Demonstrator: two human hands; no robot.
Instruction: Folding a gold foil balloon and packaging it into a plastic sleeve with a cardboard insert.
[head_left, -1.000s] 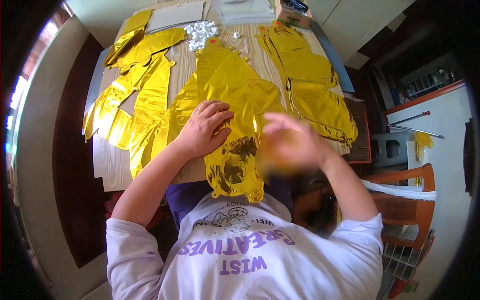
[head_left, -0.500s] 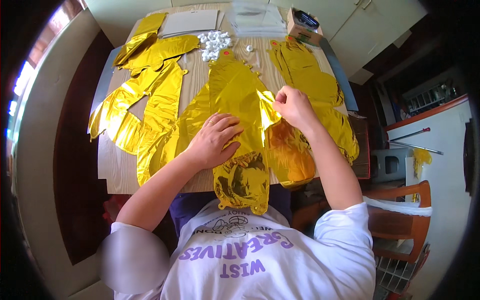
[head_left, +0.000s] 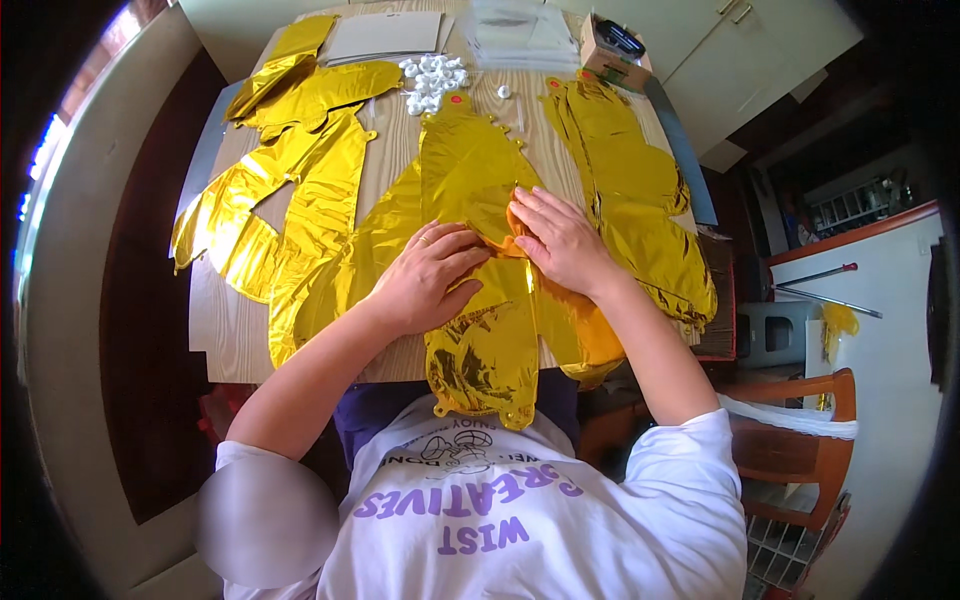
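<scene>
A flat, uninflated gold foil balloon (head_left: 460, 150) lies lengthwise before me, its near end hanging over the table's front edge. My left hand (head_left: 425, 280) rests flat on its middle, fingers stretched out. Just to the right, my right hand (head_left: 565, 245) lies with straight fingers and thumb apart, pressing a turned-over part of the foil. Between the two hands shows a crumpled orange-looking fold (head_left: 508, 243). Whether the right fingertips pinch any foil is hidden. More flat gold foil balloons (head_left: 325, 185) spread out at the left, and others (head_left: 620, 150) are stacked at the right.
Small white round pieces (head_left: 432, 85) are heaped at the back, with one loose piece (head_left: 503, 91) beside them. Behind lie pale sheets (head_left: 385, 38), clear plastic bags (head_left: 520, 40) and a cardboard box (head_left: 610, 68). A wooden chair (head_left: 822, 450) and grey stool (head_left: 770, 332) stand right of the table.
My right hand has moved left and slightly down, bringing the lifted foil flap over toward my left hand. Its fingers went from a pinch to lying flat. My left hand has barely moved.
</scene>
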